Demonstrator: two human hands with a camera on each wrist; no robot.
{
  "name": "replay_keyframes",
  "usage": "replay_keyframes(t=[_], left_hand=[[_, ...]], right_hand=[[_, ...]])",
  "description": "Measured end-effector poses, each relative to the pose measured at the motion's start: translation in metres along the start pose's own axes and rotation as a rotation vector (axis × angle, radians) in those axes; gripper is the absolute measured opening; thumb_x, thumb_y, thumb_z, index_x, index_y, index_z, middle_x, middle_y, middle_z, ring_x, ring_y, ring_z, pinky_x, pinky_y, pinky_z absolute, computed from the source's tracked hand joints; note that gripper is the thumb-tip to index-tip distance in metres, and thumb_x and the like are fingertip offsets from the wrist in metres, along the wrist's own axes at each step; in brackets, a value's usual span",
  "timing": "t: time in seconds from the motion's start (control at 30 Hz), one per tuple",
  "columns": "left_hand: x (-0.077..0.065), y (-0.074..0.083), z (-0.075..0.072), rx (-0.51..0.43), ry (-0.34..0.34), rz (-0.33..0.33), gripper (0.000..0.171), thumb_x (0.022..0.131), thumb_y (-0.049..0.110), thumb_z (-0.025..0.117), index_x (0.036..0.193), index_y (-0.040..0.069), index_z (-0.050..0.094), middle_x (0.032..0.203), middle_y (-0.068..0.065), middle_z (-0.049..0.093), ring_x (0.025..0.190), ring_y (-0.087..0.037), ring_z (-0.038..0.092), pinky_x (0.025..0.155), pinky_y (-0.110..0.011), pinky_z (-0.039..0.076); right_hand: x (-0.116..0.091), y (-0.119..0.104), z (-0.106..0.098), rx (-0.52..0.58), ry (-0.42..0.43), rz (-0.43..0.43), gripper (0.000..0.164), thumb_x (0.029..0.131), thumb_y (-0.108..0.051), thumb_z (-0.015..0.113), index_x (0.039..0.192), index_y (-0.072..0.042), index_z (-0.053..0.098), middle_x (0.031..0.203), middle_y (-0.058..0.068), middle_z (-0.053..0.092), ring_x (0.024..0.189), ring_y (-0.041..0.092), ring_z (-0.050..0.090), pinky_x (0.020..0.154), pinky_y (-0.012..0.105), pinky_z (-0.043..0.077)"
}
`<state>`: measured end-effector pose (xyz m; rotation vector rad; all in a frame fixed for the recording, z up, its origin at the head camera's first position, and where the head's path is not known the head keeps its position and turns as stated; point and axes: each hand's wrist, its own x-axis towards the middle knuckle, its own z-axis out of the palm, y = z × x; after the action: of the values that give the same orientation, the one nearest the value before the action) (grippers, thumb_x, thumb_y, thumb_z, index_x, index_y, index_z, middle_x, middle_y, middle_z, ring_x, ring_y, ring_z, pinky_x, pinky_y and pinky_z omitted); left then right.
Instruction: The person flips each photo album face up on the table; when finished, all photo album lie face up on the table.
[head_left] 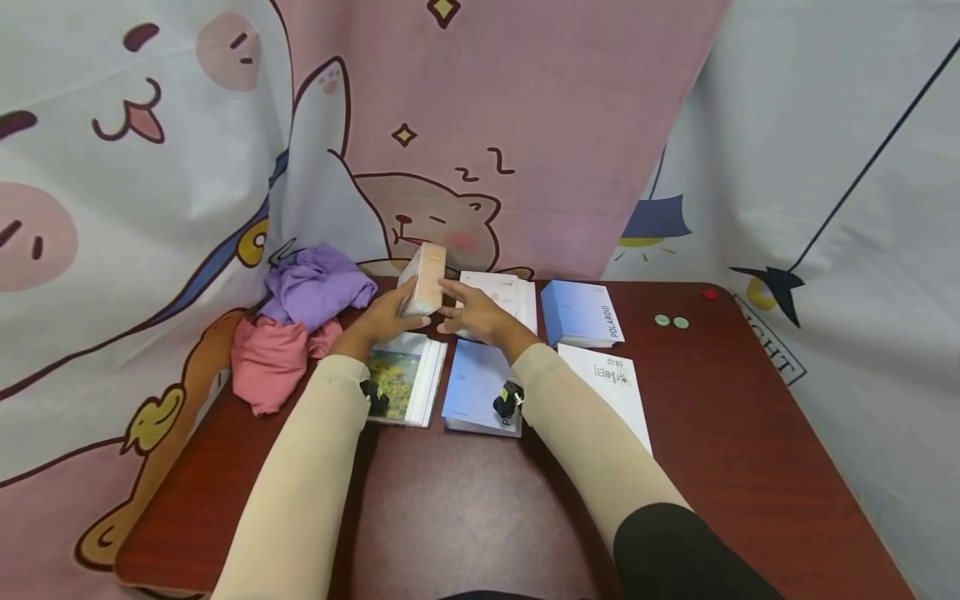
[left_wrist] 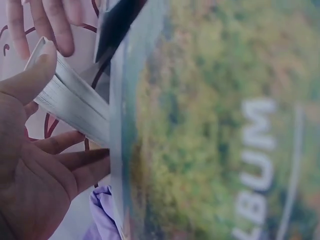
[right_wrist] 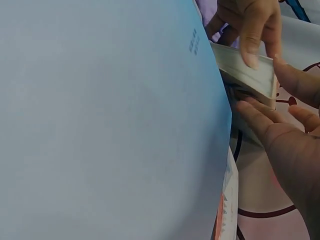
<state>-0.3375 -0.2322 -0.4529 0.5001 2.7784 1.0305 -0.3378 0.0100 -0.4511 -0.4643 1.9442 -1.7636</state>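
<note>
Both hands hold a thick album (head_left: 431, 271) with a pale orange spine, raised on edge over the far middle of the table. My left hand (head_left: 384, 317) grips its left side; in the left wrist view the thumb lies on the white page edges (left_wrist: 75, 97), fingers beyond. My right hand (head_left: 483, 315) holds the other side, its thumb at an edge in the right wrist view. Below the left wrist lies a flower-covered album (head_left: 393, 383), which fills much of the left wrist view. Below the right wrist is a blue album (head_left: 472, 387), partly covered by the arm.
Behind the right hand lies a white book (head_left: 502, 290), with a blue POLAROID album (head_left: 581, 308) right of it. Another white book (head_left: 611, 383) is partly under the right forearm. Purple cloth (head_left: 318, 283) and pink cloth (head_left: 270, 362) lie left. Two green discs (head_left: 671, 321) sit right.
</note>
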Motion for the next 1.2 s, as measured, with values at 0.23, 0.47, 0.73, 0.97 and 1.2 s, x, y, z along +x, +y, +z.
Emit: replay_keyframes(t=[0.23,0.47,0.73,0.97,1.2], left_hand=[[0.002,0.003,0.0,-0.249,0.036,0.003,0.103,0.102,0.02,0.077,0.177,0.016,0.007,0.173,-0.032,0.033,0.157,-0.05,0.04,0.128,-0.067,0.036],[0.002,0.008,-0.003,-0.304,0.096,0.015,0.1,0.101,0.022,0.08,0.175,0.012,0.014,0.18,-0.023,0.024,0.167,-0.043,0.024,0.135,-0.066,0.021],[0.003,0.014,-0.005,-0.365,0.133,0.016,0.095,0.104,0.024,0.075,0.174,0.004,0.015,0.174,-0.028,0.032,0.161,-0.046,0.037,0.132,-0.063,0.031],[0.003,0.02,-0.004,-0.243,0.304,-0.071,0.088,0.097,0.026,0.079,0.168,-0.004,0.035,0.164,-0.033,0.044,0.15,-0.048,0.047,0.128,-0.06,0.039],[0.001,0.015,-0.007,-0.251,0.394,-0.064,0.086,0.094,0.013,0.075,0.169,-0.001,0.034,0.163,-0.031,0.051,0.145,-0.046,0.055,0.125,-0.057,0.043]], right_hand=[[0.0,-0.003,0.005,0.077,-0.06,-0.023,0.111,0.095,0.017,0.07,0.177,-0.034,0.015,0.187,-0.008,0.005,0.164,0.038,0.038,0.121,0.062,0.048],[-0.001,-0.01,0.011,0.057,-0.09,-0.063,0.114,0.096,0.019,0.068,0.177,-0.038,0.011,0.186,-0.013,0.002,0.164,0.038,0.037,0.118,0.057,0.053],[0.003,-0.012,0.016,0.011,-0.125,-0.068,0.116,0.097,0.021,0.064,0.177,-0.039,0.005,0.186,-0.01,-0.007,0.168,0.032,0.03,0.115,0.049,0.057],[0.006,-0.012,0.018,-0.012,-0.149,-0.074,0.118,0.094,0.025,0.062,0.177,-0.035,0.003,0.186,-0.006,-0.005,0.17,0.037,0.021,0.118,0.059,0.052],[0.002,-0.009,0.014,-0.086,-0.166,-0.057,0.12,0.093,0.022,0.068,0.178,-0.029,0.0,0.187,-0.007,-0.001,0.171,0.038,0.019,0.114,0.05,0.057]])
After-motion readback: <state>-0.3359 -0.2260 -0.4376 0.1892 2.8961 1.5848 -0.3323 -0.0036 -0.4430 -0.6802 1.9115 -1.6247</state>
